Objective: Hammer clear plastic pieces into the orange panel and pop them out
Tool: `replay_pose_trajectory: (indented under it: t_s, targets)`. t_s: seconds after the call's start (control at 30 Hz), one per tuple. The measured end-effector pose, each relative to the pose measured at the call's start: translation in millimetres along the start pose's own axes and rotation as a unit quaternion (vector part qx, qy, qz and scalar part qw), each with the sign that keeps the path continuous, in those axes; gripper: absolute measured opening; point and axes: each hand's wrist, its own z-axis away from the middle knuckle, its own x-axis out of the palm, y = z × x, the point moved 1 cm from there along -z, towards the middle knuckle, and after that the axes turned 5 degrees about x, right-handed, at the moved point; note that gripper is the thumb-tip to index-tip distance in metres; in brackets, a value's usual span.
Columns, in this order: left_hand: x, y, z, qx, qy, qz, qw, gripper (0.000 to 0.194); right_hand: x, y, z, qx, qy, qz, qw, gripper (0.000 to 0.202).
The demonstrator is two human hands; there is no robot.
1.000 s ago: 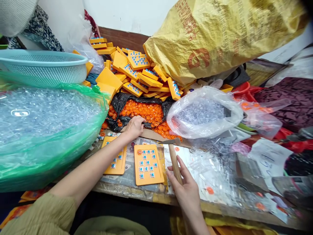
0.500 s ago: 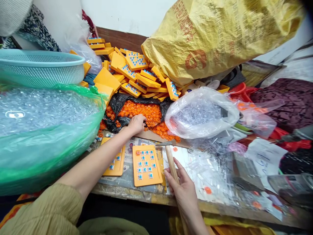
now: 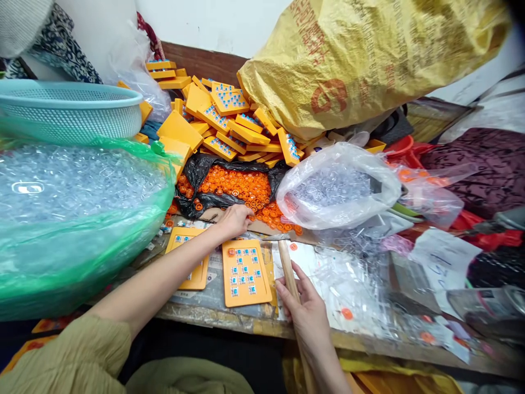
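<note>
My left hand [image 3: 235, 220] reaches to the front edge of a heap of small round orange caps [image 3: 270, 218]. Its fingers are pinched together, and what lies between them is too small to make out. More caps fill a black plastic bag [image 3: 199, 167] just behind. In my right hand [image 3: 305, 298] is a hammer [image 3: 289, 271], gripped by its wooden handle with the head pointing away from me. Between the hands lies a yellow-orange panel [image 3: 246, 298] with several small blue-centred pieces; an orange cap [image 3: 232, 252] sits at its top left corner. My left forearm partly covers a second panel [image 3: 176, 246].
Behind the black bag is a pile of yellow-orange panels [image 3: 176, 131]. A white bag [image 3: 342, 213] and a green bag [image 3: 102, 241] hold clear plastic pieces. A blue basket [image 3: 74, 109] stands at left; a large yellow sack [image 3: 348, 71] leans at the back right.
My left hand has drawn back a little from the black bag, toward me, over the front of the orange caps. My right hand keeps the hammer almost where it was.
</note>
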Motion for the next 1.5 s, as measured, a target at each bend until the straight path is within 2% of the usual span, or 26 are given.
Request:
replay_pose_trajectory:
  t_s: [0.17,0.33,0.4,0.47,0.57,0.7,0.9,1.07,1.23,1.3,1.4,1.5]
  targets:
    - [2.2,2,10,0.001,0.007,0.025,1.000,0.017,1,0,0,-0.005,-0.004,0.006,1.000,0.085]
    - [-3.6,2,16,-0.033,0.017,0.053,0.998,0.016,0,6,-4,-0.016,-0.002,0.013,1.000,0.083]
    - [-7.6,4,21,-0.047,0.024,0.072,0.996,0.023,-2,3,-2,-0.034,-0.003,0.042,0.999,0.079]
    - [-11.0,10,32,-0.050,0.030,0.096,0.994,0.039,-5,-1,2,-0.087,0.021,0.082,0.993,0.069]
    - [-13.2,20,60,-0.036,0.036,0.178,0.983,0.059,-11,-6,9,-0.199,0.052,0.144,0.968,0.051]
    - [-11.9,29,91,-0.044,0.042,0.246,0.967,0.066,-9,-5,13,-0.292,-0.013,0.226,0.929,0.041]
    - [-5.7,30,94,-0.151,0.079,0.289,0.942,0.080,-1,-13,22,-0.388,-0.035,0.282,0.877,0.044]
    - [-2.6,31,95,-0.172,0.103,0.316,0.928,0.084,-1,-17,25,-0.360,-0.039,0.376,0.853,0.044]
    - [-3.1,33,97,-0.190,0.102,0.337,0.917,0.083,0,-20,28,-0.396,-0.022,0.315,0.862,0.046]
    - [-2.7,34,97,-0.195,0.102,0.345,0.912,0.084,2,-20,30,-0.385,-0.028,0.340,0.857,0.044]
    - [-2.2,34,98,-0.184,0.102,0.340,0.917,0.084,5,-17,31,-0.356,-0.038,0.397,0.845,0.042]
    - [-2.9,35,99,-0.165,0.097,0.322,0.927,0.081,5,-13,29,-0.340,-0.043,0.384,0.857,0.042]
